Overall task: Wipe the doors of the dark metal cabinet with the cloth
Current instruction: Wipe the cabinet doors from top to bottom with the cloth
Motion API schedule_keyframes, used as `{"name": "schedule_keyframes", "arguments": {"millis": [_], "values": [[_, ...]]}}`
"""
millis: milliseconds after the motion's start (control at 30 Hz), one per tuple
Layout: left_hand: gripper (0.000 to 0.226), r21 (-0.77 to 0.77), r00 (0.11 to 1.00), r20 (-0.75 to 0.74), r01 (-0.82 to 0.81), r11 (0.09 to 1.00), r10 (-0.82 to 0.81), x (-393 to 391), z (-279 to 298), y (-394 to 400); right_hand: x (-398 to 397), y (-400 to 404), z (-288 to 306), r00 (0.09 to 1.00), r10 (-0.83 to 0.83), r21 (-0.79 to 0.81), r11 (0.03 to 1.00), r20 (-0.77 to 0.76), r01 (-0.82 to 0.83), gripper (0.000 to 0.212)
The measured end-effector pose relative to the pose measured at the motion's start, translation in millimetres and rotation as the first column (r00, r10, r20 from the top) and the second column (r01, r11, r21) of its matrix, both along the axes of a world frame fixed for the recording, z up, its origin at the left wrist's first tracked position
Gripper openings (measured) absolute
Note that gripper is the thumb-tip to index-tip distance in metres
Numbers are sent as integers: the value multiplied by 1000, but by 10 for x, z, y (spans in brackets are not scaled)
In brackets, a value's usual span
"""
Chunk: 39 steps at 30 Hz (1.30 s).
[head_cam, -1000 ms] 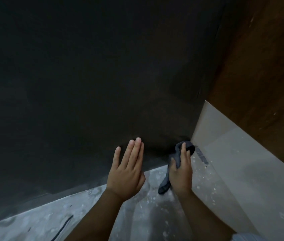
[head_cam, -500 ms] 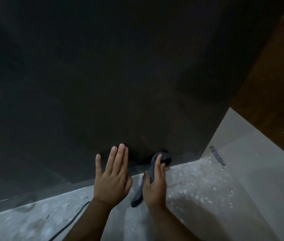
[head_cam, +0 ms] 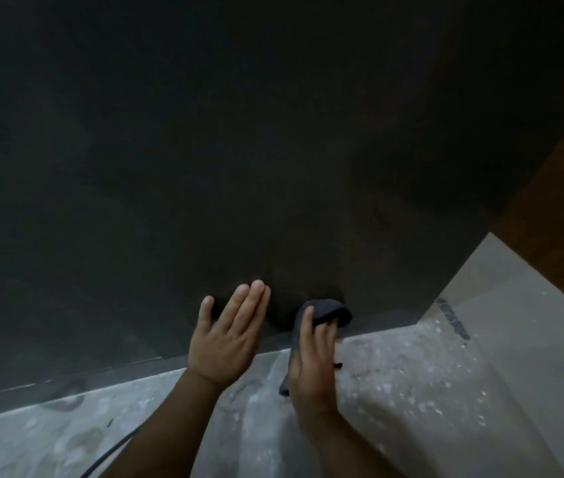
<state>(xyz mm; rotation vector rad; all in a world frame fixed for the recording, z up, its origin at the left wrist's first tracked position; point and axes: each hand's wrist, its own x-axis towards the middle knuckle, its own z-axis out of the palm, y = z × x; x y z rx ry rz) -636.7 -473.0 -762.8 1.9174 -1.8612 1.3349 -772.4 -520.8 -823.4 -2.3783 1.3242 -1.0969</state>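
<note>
Dark matte metal cabinet door (head_cam: 239,150): lower edge under wipe. Right hand (head_cam: 313,360) grips dark grey cloth (head_cam: 329,310) against door bottom. Left hand (head_cam: 227,334) flat, fingers straight, bracing. Risk: hanging cloth tail likely drags speckled grey floor (head_cam: 411,391), smearing grit back.

Cabinet door (head_cam: 239,150) ahead, floor (head_cam: 411,391) below

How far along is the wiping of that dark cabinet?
Done: hard to judge; the dark metal cabinet door shows no clear clean or dirty patches in this dim light. In hand: the right hand presses a dark grey cloth against the door's bottom edge, while the left hand lies flat on the door beside it. Left: cannot tell.
</note>
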Motion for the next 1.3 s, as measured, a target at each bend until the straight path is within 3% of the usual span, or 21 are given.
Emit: {"name": "schedule_keyframes", "arguments": {"millis": [67,133,233,333,433,500,600,700,767,867,1000,1100,1300], "values": [[74,-3,997,81,10,1000,-10,95,1,-8,-92,-66,-41,987,86,-104,990,-139,-100,79],[76,-8,991,130,19,1000,-18,157,-23,-7,-250,-197,-34,979,117,-143,980,-168,-141,76],[73,-21,988,152,25,999,-21,184,-46,-20,-355,-378,98,998,14,-100,995,-69,-21,87],[68,-42,985,167,41,998,-33,202,-60,-30,-188,-405,170,988,-141,19,990,56,140,79],[74,-17,976,213,36,999,-32,252,-56,-1,12,-277,101,986,-168,-45,985,-16,167,75],[78,23,968,250,28,999,-33,284,-51,29,75,-113,-13,985,-64,-210,977,-160,29,71],[77,51,964,263,26,998,-38,361,-36,103,54,-23,-90,904,126,-338,899,-408,-278,77],[79,68,961,274,25,997,-43,444,-9,170,-85,-235,-46,868,149,-416,831,-474,-369,65],[82,62,961,273,17,998,-34,477,-14,195,-207,-356,-17,887,118,-446,830,-447,-335,62],[85,43,969,245,4,999,-15,518,-30,250,-266,-356,20,915,-31,-344,931,-402,-120,97],[86,70,971,234,22,997,-38,615,-19,342,-103,-223,80,931,-71,-243,970,-357,-19,106],[85,82,971,235,36,996,-54,653,-6,375,-1,-121,64,900,-6,-296,945,-436,-137,107],[74,64,967,249,29,998,-44,762,-1,466,184,53,-76,771,228,-322,811,-595,-488,77]]}}
